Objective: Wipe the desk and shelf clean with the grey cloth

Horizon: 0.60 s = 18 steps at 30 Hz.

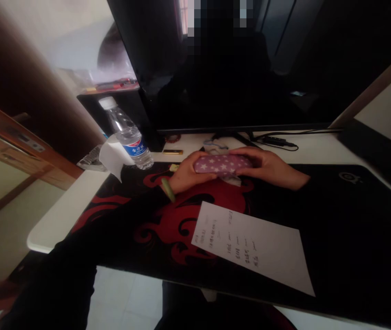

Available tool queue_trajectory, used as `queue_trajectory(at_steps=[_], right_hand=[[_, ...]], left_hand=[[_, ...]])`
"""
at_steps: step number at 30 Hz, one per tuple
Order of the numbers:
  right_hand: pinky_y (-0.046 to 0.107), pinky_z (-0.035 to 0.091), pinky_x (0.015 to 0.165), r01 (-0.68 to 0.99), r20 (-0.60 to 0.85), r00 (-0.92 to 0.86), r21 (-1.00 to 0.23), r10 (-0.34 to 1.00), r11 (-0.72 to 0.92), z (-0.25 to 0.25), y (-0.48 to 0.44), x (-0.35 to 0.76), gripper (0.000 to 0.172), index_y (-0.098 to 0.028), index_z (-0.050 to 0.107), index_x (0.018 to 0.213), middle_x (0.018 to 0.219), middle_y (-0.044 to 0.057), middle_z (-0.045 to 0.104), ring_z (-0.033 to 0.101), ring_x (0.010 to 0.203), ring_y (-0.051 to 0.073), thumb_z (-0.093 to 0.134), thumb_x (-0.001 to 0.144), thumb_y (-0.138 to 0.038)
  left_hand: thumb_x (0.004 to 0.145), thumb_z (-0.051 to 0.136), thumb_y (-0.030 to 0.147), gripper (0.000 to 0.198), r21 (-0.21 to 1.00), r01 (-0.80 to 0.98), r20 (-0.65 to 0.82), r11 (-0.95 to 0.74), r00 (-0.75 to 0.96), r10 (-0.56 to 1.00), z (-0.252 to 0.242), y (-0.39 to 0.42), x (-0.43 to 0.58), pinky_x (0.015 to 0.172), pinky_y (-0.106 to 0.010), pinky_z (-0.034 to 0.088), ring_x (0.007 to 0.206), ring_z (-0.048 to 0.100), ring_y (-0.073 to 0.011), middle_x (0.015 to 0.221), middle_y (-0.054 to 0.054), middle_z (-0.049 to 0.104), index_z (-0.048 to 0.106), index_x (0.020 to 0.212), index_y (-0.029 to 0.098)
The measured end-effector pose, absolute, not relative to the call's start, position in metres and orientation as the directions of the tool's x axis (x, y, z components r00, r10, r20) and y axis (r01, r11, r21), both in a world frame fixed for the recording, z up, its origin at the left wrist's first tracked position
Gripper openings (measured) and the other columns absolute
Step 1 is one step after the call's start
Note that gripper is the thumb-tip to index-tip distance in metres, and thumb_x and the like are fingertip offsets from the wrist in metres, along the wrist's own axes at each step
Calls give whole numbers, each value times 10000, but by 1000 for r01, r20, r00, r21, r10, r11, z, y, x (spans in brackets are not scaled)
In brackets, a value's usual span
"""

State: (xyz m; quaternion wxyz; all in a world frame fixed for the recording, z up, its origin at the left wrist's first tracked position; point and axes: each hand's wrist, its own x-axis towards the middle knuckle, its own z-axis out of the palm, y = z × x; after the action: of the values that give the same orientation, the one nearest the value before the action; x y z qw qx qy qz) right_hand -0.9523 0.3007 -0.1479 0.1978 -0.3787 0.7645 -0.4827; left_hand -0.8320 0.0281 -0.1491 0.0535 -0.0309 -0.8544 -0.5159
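A purple case with white stars (221,165), long and rounded like a glasses case, is held between both hands above the back of the desk mat. My left hand (186,173), with a greenish bangle on the wrist, grips its left end. Around the right end close the thumb and fingers of my right hand (267,167). Beneath the case, part of a pale crumpled thing (232,180) shows; I cannot make out what it is. Closer to me, a sheet of paper with handwriting (254,247) lies at an angle on the mat.
A clear water bottle (128,137) with a white cap stands at the left beside a curled white paper (113,156). Behind the hands rises a large dark screen (216,82). Black cables (278,140) run along its base. The black and red mat (347,229) covers much of the desk.
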Motion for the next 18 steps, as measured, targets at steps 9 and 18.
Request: queue_trajectory(at_steps=[9,18], right_hand=[[638,571,1171,-344,-55,-858,-676,-510,651,-128,401,-929,657,-433,682,1497,1521,64,721,719,1323,414,709,885,-671],[716,485,995,69,-97,-994,-311,40,948,-148,494,-983,1100,-258,611,1627,1430,343,688,655,1330,524,434,767,-919]], left_hand=[[921,863,326,591,737,265,176,622,-963,203,-150,70,-851,1215,-513,542,1400,668,-317,1535,-131,676,648,1466,251],[976,666,190,495,479,180,189,859,-977,99,-164,29,-874,1310,-584,437,1517,578,-344,1606,-134,645,684,1469,230]])
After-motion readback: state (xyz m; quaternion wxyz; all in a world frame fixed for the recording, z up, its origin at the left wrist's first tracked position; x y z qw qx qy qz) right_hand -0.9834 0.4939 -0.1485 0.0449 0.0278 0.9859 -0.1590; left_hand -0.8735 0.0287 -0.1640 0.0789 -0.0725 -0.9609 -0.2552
